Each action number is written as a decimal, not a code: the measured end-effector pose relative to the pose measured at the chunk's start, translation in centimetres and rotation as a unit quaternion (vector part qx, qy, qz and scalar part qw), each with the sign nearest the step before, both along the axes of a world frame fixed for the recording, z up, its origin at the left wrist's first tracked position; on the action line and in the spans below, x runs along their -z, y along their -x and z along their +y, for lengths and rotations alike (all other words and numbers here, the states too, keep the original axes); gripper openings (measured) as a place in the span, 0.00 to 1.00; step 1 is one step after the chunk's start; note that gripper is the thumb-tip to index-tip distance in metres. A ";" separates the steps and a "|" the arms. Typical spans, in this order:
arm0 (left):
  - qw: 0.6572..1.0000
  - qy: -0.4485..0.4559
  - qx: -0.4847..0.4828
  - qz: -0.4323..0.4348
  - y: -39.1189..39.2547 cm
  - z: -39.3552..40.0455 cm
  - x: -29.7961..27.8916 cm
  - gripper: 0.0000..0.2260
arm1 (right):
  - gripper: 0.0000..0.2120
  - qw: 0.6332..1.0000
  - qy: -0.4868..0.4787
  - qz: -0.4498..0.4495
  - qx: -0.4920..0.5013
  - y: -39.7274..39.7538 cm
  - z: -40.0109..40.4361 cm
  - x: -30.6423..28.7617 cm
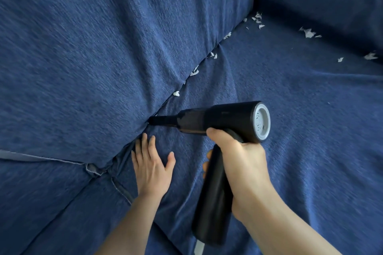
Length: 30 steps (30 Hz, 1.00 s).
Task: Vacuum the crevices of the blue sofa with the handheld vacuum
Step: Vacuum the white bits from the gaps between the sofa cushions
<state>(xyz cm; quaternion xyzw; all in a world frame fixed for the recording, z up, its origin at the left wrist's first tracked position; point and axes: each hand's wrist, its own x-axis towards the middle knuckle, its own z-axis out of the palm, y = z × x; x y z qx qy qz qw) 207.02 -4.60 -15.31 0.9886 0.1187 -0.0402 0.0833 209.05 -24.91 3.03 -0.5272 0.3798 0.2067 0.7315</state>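
While the right hand [238, 163] clenches the black handheld vacuum [219, 124], its nozzle tip sits in the blue sofa [290, 109] crevice at 9 o'clock. The left hand [150, 163] lies flat, fingers released, beside the seam. White paper scraps [194, 71] line the crevice toward 1 o'clock; open seat lies at 3.

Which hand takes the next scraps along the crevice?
Right hand: it grips the vacuum, nozzle already in the crevice, white scraps just ahead. Left hand lies flat on the seat.
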 end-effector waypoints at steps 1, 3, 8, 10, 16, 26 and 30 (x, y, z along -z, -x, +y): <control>1.000 -0.007 0.001 0.001 0.3 -0.3 0.1 0.32 | 0.15 1.000 0.005 0.004 -0.003 0.1 0.2 0.0; 1.000 -0.016 0.008 -0.002 0.9 -0.8 0.0 0.30 | 0.14 1.000 0.020 0.003 -0.012 0.4 0.1 -0.1; 1.000 -0.026 0.016 -0.004 1.4 -1.2 0.2 0.28 | 0.11 0.999 0.038 0.007 -0.009 0.7 0.5 -0.1; 0.999 -0.032 0.021 -0.011 1.3 -1.2 0.2 0.28 | 0.09 1.000 0.025 0.014 -0.007 0.6 1.2 0.1; 0.999 -0.036 0.021 -0.017 1.3 -1.3 0.1 0.27 | 0.07 1.000 -0.006 0.030 -0.001 0.8 0.9 0.7; 1.000 -0.011 0.020 -0.013 1.5 -1.4 -0.3 0.30 | 0.17 0.995 0.077 -0.010 -0.057 1.3 2.0 0.7; 1.000 -0.016 0.015 -0.020 1.5 -1.0 0.1 0.28 | 0.07 0.994 0.104 -0.033 -0.015 0.3 -0.8 -0.2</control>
